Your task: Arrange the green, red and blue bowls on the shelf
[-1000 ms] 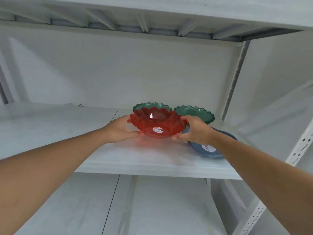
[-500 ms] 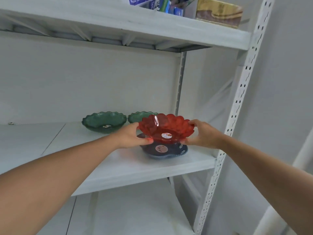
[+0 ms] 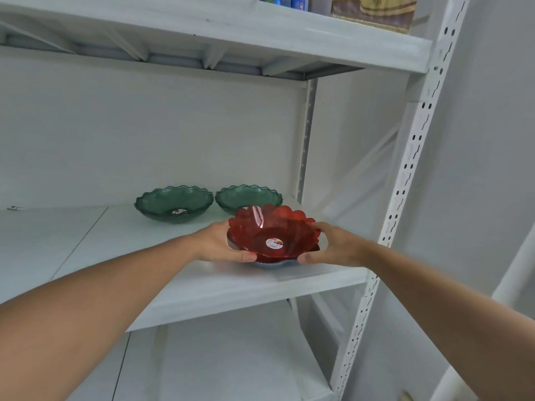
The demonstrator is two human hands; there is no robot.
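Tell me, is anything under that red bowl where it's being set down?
Yes. A blue bowl lies directly beneath the red bowl, only its rim edge showing. Both hands, left and right, grip the red bowl's sides. The green bowls stand behind, apart.

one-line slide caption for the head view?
Both hands, left hand and right hand, hold a red bowl over a blue bowl; two green bowls behind.
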